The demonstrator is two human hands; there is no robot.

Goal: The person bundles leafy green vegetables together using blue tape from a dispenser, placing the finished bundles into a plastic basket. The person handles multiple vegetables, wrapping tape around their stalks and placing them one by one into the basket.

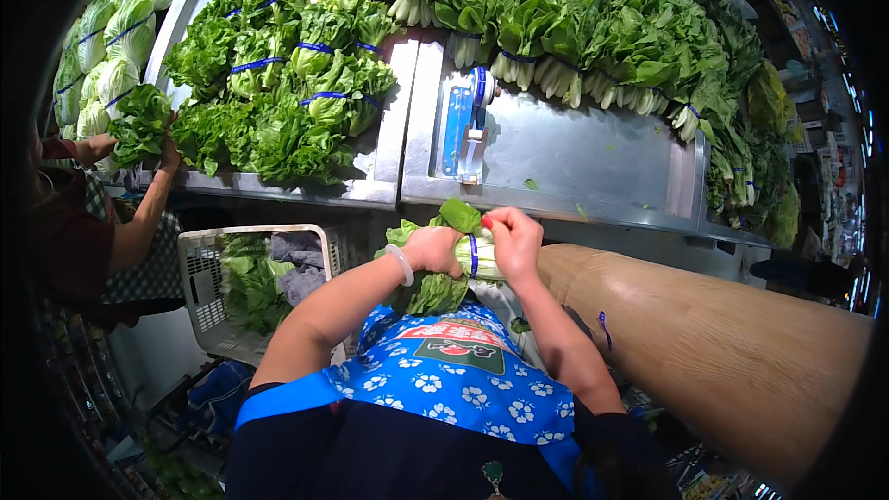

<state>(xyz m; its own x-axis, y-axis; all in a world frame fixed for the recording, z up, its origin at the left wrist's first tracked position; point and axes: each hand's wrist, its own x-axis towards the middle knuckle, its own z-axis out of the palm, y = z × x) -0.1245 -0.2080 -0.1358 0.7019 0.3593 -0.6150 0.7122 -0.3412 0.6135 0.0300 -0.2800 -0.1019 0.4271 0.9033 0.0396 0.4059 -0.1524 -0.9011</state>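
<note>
My left hand (432, 250), with a pale bangle at the wrist, grips a bunch of leafy greens (434, 293) in front of my blue flowered apron. A blue tape band (474, 255) circles the bunch near its pale stem end. My right hand (514, 242) is at that stem end, its thumb and forefinger pinching a rounded green leaf (461, 216) by its base. The bunch lies sideways, leaves to the left and stems to the right. On the metal counter beyond stands a blue tape dispenser (456, 132) with a roll of tape (480, 87).
Banded lettuces (257, 66) and leafy greens with white stems (555, 76) are heaped on the metal counter (576, 153). A white plastic crate (201, 292) holds loose leaves and grey cloth. A co-worker (132, 243) handles greens at left. A wood-patterned column (708, 326) stands at right.
</note>
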